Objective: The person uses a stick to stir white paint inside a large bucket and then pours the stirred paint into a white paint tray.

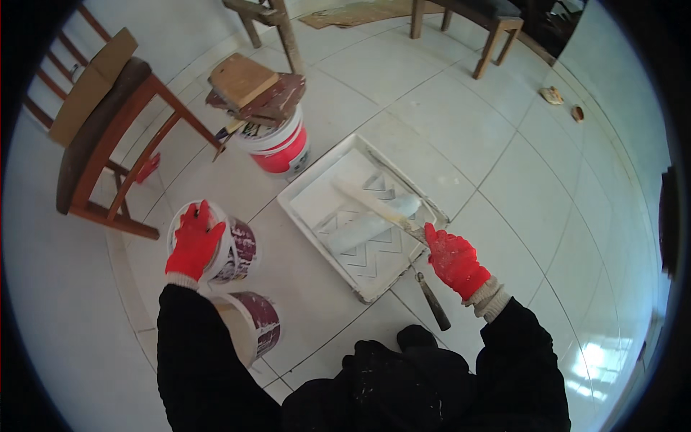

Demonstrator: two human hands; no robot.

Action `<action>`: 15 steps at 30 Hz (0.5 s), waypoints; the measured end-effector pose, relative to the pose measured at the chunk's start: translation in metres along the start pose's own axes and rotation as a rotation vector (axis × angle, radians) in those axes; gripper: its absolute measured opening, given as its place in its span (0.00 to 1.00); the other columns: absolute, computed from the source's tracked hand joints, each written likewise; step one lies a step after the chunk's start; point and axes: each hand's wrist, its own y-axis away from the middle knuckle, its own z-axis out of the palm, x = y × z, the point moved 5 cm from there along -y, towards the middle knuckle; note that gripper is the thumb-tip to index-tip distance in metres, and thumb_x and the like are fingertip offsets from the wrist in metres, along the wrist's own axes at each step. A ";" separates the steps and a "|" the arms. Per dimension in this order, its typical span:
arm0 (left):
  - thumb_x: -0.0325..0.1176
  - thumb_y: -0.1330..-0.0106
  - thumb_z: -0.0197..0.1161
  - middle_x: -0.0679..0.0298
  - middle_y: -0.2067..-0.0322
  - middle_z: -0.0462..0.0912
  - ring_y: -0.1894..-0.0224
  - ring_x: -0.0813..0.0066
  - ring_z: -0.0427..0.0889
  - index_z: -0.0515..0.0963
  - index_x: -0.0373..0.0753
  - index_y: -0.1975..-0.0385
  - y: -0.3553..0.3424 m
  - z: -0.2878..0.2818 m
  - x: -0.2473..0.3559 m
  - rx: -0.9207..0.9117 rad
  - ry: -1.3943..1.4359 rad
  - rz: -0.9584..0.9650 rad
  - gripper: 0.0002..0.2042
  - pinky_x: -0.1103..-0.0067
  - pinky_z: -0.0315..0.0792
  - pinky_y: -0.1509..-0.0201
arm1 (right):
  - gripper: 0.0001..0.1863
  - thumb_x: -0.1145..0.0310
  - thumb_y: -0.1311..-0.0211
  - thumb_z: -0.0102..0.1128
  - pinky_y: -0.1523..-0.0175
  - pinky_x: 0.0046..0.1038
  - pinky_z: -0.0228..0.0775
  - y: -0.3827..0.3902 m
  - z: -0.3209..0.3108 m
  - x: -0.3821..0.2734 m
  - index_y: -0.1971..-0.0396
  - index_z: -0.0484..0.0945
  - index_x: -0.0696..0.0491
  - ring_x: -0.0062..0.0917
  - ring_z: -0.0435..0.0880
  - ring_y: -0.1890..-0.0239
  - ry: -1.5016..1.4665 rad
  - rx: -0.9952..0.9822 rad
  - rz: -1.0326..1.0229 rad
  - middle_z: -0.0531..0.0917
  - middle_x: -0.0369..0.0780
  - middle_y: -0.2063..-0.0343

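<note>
My right hand [458,263], in a red glove, is closed round the near end of a flat, paint-smeared stick [379,209]. The stick reaches over a white paint tray [297,222] on the floor. Across the tray's ridged slope lies a white paint roller [358,235], and its dark handle [432,302] sticks out past the near edge. My left hand [193,245], also red-gloved, grips the top of a white bucket with a maroon label [242,252]. Its fingertips lie at the far rim and its thumb at the right. The bucket's inside is mostly hidden by the hand.
A second maroon-labelled bucket [265,324] stands close to my left forearm. Beyond the tray, a red-and-white bucket [283,153] carries stacked wooden pieces [242,81]. A wooden chair [119,155] stands at the left, with a bench [497,29] at the back.
</note>
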 end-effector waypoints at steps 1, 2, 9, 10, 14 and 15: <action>0.53 0.37 0.53 0.52 0.38 0.62 0.35 0.48 0.56 0.57 0.40 0.36 -0.004 0.000 0.004 0.071 0.045 0.000 0.33 0.55 0.53 0.36 | 0.32 0.63 0.49 0.59 0.65 0.36 0.73 -0.001 0.001 -0.002 0.44 0.62 0.60 0.34 0.79 0.66 0.119 0.007 -0.003 0.77 0.42 0.64; 0.50 0.36 0.53 0.52 0.40 0.64 0.35 0.52 0.58 0.58 0.39 0.37 0.003 -0.012 0.014 0.143 0.080 -0.008 0.32 0.59 0.55 0.36 | 0.32 0.63 0.49 0.59 0.65 0.36 0.73 -0.003 0.003 -0.005 0.44 0.62 0.60 0.34 0.79 0.66 0.105 0.012 -0.029 0.77 0.42 0.64; 0.40 0.35 0.58 0.66 0.52 0.77 0.50 0.74 0.75 0.73 0.39 0.47 0.154 0.064 0.255 -0.800 1.437 0.451 0.19 0.76 0.67 0.44 | 0.23 0.68 0.39 0.48 0.67 0.34 0.72 -0.006 -0.011 0.018 0.44 0.64 0.60 0.33 0.79 0.72 -0.435 -0.008 -0.145 0.78 0.43 0.75; 0.51 0.37 0.58 0.68 0.54 0.77 0.55 0.76 0.75 0.70 0.40 0.44 0.180 0.067 0.274 -1.176 1.577 0.098 0.27 0.79 0.68 0.48 | 0.23 0.68 0.38 0.47 0.67 0.33 0.72 -0.007 -0.023 0.013 0.43 0.64 0.59 0.32 0.78 0.74 -0.694 -0.167 0.019 0.78 0.44 0.75; 0.57 0.38 0.55 0.64 0.48 0.70 0.51 0.74 0.70 0.60 0.43 0.36 0.211 0.138 0.344 -1.235 1.535 0.077 0.35 0.78 0.68 0.47 | 0.24 0.66 0.37 0.47 0.67 0.31 0.71 -0.003 -0.030 0.018 0.41 0.64 0.57 0.29 0.75 0.80 -1.227 -0.403 0.348 0.77 0.43 0.74; 0.57 0.36 0.54 0.63 0.47 0.69 0.50 0.73 0.70 0.58 0.42 0.35 0.213 0.152 0.351 -1.321 1.753 -0.129 0.35 0.77 0.68 0.46 | 0.24 0.66 0.37 0.47 0.67 0.31 0.71 -0.006 -0.026 0.017 0.41 0.64 0.57 0.29 0.75 0.80 -1.224 -0.415 0.332 0.77 0.43 0.74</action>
